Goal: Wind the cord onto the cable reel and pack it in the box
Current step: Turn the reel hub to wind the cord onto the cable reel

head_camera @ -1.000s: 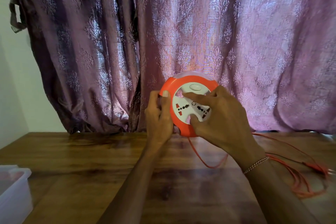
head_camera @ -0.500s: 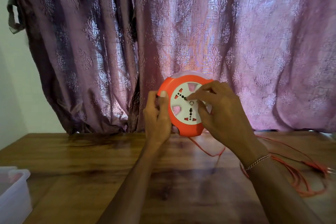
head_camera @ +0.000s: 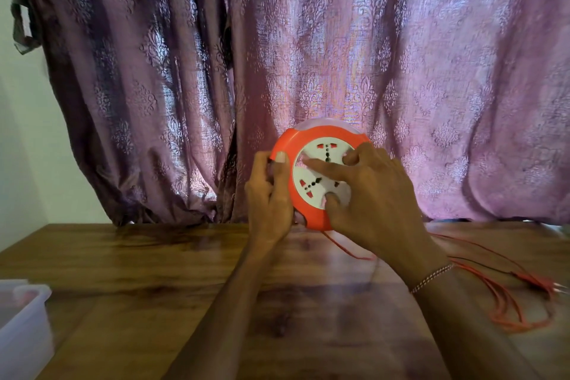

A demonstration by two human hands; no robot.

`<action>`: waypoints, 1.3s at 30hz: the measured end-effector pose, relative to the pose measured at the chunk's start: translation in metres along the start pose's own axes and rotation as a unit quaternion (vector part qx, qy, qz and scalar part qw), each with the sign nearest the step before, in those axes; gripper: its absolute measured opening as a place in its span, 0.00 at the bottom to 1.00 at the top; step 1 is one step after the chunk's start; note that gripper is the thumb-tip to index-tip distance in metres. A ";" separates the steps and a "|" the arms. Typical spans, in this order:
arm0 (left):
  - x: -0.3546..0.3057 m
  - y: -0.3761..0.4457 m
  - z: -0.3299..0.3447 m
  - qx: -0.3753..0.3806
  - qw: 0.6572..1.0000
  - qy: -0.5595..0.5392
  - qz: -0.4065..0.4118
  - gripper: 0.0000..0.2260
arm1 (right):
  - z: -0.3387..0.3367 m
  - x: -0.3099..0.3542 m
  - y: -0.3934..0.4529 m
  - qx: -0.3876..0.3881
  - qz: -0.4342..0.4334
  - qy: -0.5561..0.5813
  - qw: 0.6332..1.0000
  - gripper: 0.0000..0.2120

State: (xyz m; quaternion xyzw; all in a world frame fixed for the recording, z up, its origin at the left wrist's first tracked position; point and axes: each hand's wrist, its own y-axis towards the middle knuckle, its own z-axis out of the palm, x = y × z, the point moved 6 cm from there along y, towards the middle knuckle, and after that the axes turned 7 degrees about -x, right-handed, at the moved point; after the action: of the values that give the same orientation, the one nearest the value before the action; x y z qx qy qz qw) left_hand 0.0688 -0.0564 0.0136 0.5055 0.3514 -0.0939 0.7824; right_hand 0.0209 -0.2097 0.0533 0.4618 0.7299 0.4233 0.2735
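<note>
Rotated since before, the white dial (head_camera: 324,176) sits under the right hand (head_camera: 373,194)'s spread fingers; left hand (head_camera: 270,191) clamps the cable reel (head_camera: 308,219) rim; cord (head_camera: 505,308) trails right across the desk (head_camera: 154,271)

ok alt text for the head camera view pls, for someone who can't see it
Two bare hands hold an orange cable reel upright above a wooden table: the left hand grips its rim and the right hand presses fingers on the white socket face. Loose orange cord trails on the table to the right, a translucent box sits at lower left, and a purple curtain hangs behind.
</note>
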 end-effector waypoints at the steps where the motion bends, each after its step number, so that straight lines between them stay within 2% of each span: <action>1: -0.001 0.000 0.000 0.000 1.000 0.000 0.002 0.17 | 0.001 -0.001 -0.001 -0.007 0.015 -0.009 1.000 0.28; 4: -0.001 0.002 -0.002 -0.006 1.000 -0.007 -0.003 0.17 | -0.003 -0.005 0.001 -0.053 0.084 -0.003 0.995 0.29; 6: 0.000 0.002 -0.002 -0.008 1.000 -0.005 -0.005 0.15 | -0.002 -0.008 0.002 -0.054 0.113 0.028 0.992 0.29; 9: 0.000 0.002 -0.001 -0.005 1.000 0.003 -0.004 0.14 | -0.004 -0.007 0.004 -0.046 0.090 0.043 0.994 0.23; 13: 0.001 0.002 -0.003 -0.008 1.000 -0.014 -0.014 0.20 | -0.009 -0.008 0.006 -0.057 0.035 0.087 0.994 0.14; 16: 0.000 0.003 -0.004 -0.013 1.000 -0.021 -0.019 0.22 | -0.008 -0.003 0.007 -0.005 -0.031 0.105 0.994 0.21; 19: 0.001 0.003 -0.005 -0.014 1.000 -0.016 -0.021 0.23 | -0.003 0.003 0.006 0.065 -0.011 0.083 0.994 0.29; 21: 0.002 0.003 -0.004 -0.011 1.000 -0.018 -0.022 0.23 | -0.004 0.007 0.004 0.073 0.009 0.070 0.995 0.32; 24: 0.002 0.002 -0.004 -0.011 1.000 -0.017 -0.021 0.22 | -0.008 0.012 0.003 0.053 0.021 0.062 0.996 0.31; 27: 0.002 0.001 -0.003 -0.014 1.000 -0.004 -0.014 0.19 | -0.005 0.008 0.001 0.037 0.028 0.040 0.998 0.22; 31: 0.002 0.001 -0.003 -0.008 1.000 0.005 -0.014 0.18 | 0.001 0.002 -0.002 0.014 0.052 0.030 0.998 0.28; 36: 0.001 0.001 -0.003 -0.007 1.000 0.005 -0.008 0.21 | 0.003 -0.003 0.000 -0.030 0.114 0.054 0.992 0.30; 39: 0.001 0.001 -0.003 -0.008 1.000 -0.002 -0.007 0.22 | 0.001 -0.003 0.002 -0.051 0.114 0.051 0.991 0.30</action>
State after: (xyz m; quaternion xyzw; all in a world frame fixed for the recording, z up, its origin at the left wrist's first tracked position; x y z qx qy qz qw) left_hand 0.0690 -0.0530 0.0130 0.4969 0.3542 -0.0973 0.7862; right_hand 0.0235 -0.2118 0.0543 0.5057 0.6625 0.5114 0.2092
